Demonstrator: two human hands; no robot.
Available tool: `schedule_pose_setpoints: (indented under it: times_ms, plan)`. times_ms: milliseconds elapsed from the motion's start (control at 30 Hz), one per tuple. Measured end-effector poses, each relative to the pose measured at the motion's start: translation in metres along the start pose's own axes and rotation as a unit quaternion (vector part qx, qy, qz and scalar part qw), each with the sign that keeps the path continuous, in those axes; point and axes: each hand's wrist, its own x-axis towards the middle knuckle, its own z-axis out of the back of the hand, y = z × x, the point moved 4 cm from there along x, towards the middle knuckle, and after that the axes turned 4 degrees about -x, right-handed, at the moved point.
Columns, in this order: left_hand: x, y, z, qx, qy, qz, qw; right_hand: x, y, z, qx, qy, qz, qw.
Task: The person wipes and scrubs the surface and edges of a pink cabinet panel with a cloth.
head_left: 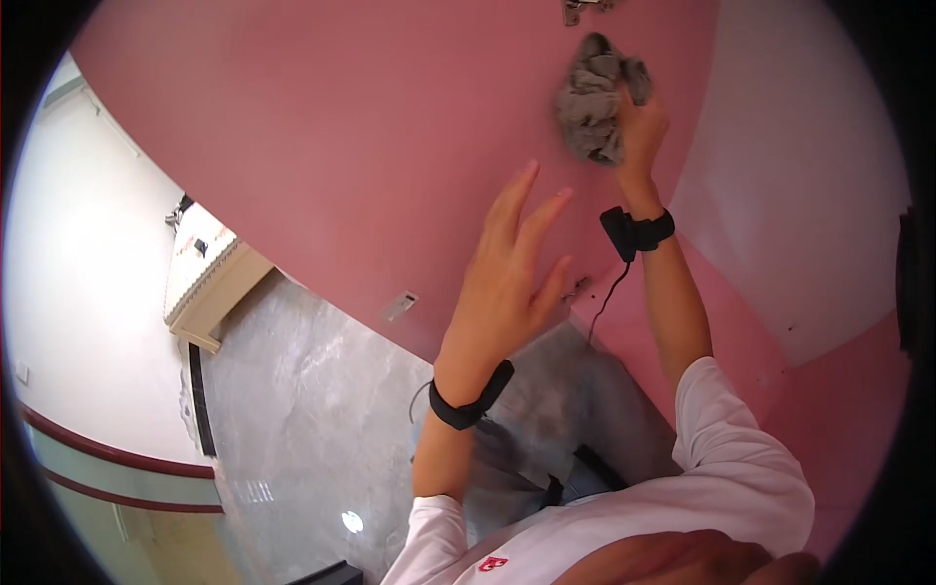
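A crumpled grey cloth (590, 102) is bunched in my right hand (643, 132), whose fingers close round its right side. The cloth lies against the upper right part of a broad pink door panel (341, 146). Lower and to the left, my left hand (499, 278) holds nothing, its fingers spread in front of the same panel. Whether its fingertips touch the surface, I cannot tell. Each wrist wears a black band, and a thin cable hangs from the right one.
Metal hinges show at the panel's top (585, 10) and lower edge (577, 289). A small pale plate (401, 306) sits near its bottom edge. Pinkish cabinet walls (790, 175) stand to the right. Cream furniture (210, 278) is at left on the grey floor (292, 380).
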Motion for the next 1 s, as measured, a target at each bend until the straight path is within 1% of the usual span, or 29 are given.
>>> schedule_pose_setpoints:
  times_ms: [33, 100, 133, 200, 233, 300, 367, 433, 500, 533, 567, 600, 633, 667, 700, 733, 767, 800, 833, 867, 900, 933, 967, 1000]
  plan:
    - [-0.005, 0.001, 0.004, -0.003, -0.006, 0.005, 1.0, -0.004, -0.011, 0.003, -0.002, 0.007, 0.003, 1.0]
    - [-0.011, 0.007, 0.008, 0.026, 0.031, 0.026, 0.999, -0.013, -0.037, 0.007, -0.017, 0.027, -0.058, 0.998]
    - [-0.014, 0.009, 0.009, 0.023, 0.027, 0.028, 0.999, -0.018, -0.039, 0.012, -0.019, 0.031, -0.055, 0.998]
    - [-0.024, 0.018, 0.008, -0.003, 0.027, 0.063, 0.998, -0.031, -0.042, 0.021, -0.054, 0.052, -0.116, 0.99]
    - [-0.029, 0.022, 0.005, -0.004, 0.019, 0.071, 0.997, -0.036, -0.038, 0.022, -0.053, 0.063, -0.113, 0.99]
    - [-0.039, 0.03, 0.001, 0.022, 0.029, 0.079, 0.996, -0.051, -0.022, 0.024, 0.019, 0.021, -0.058, 0.998]
    - [-0.041, 0.031, -0.001, 0.023, 0.021, 0.069, 0.997, -0.056, -0.003, 0.022, 0.057, 0.081, -0.117, 0.988]
    - [-0.049, 0.034, 0.003, 0.018, -0.019, 0.046, 0.999, -0.068, 0.012, 0.009, 0.123, 0.077, -0.124, 0.982]
    - [-0.05, 0.047, -0.004, 0.008, -0.055, 0.063, 0.996, -0.081, 0.032, -0.008, 0.194, 0.107, -0.201, 0.954]
    - [-0.047, 0.044, -0.004, 0.023, -0.071, 0.067, 0.995, -0.086, 0.046, -0.015, 0.208, 0.136, -0.221, 0.943]
    - [-0.048, 0.041, 0.002, 0.036, -0.085, 0.063, 0.994, -0.092, 0.063, -0.023, 0.25, 0.187, -0.238, 0.92]
    - [-0.047, 0.037, 0.004, 0.052, -0.087, 0.082, 0.991, -0.095, 0.069, -0.025, 0.287, 0.229, -0.253, 0.895]
    - [-0.045, 0.032, 0.005, 0.062, -0.109, 0.098, 0.987, -0.097, 0.076, -0.023, 0.292, 0.238, -0.266, 0.888]
    - [-0.042, 0.029, 0.002, 0.069, -0.13, 0.109, 0.983, -0.101, 0.087, -0.023, 0.214, 0.319, -0.218, 0.897]
    - [-0.038, 0.034, 0.004, 0.073, -0.128, 0.112, 0.983, -0.105, 0.104, -0.026, 0.132, 0.393, -0.16, 0.896]
    - [-0.035, 0.032, 0.038, 0.085, -0.189, 0.063, 0.976, -0.107, 0.146, -0.035, 0.14, 0.389, -0.14, 0.9]
    - [-0.036, 0.039, 0.045, 0.092, -0.234, 0.034, 0.967, -0.117, 0.16, -0.039, 0.218, 0.428, -0.12, 0.869]
    - [-0.034, 0.04, 0.05, 0.09, -0.233, 0.037, 0.968, -0.125, 0.178, -0.04, 0.293, 0.463, -0.097, 0.831]
    - [-0.037, 0.037, 0.062, 0.086, -0.306, 0.028, 0.948, -0.132, 0.196, -0.038, 0.291, 0.463, -0.095, 0.832]
    - [-0.04, 0.036, 0.07, 0.082, -0.377, 0.016, 0.923, -0.137, 0.219, -0.034, 0.285, 0.469, 0.011, 0.836]
    - [-0.039, 0.033, 0.076, 0.081, -0.376, 0.014, 0.923, -0.14, 0.235, -0.03, 0.276, 0.469, 0.118, 0.831]
    - [-0.038, 0.025, 0.083, 0.178, -0.374, -0.001, 0.91, -0.141, 0.237, -0.03, 0.278, 0.467, 0.12, 0.831]
    - [-0.044, 0.022, 0.089, 0.279, -0.368, -0.013, 0.887, -0.148, 0.242, -0.031, 0.287, 0.444, 0.161, 0.834]
    - [-0.049, 0.017, 0.091, 0.172, -0.389, 0.012, 0.905, -0.151, 0.248, -0.03, 0.295, 0.421, 0.201, 0.834]
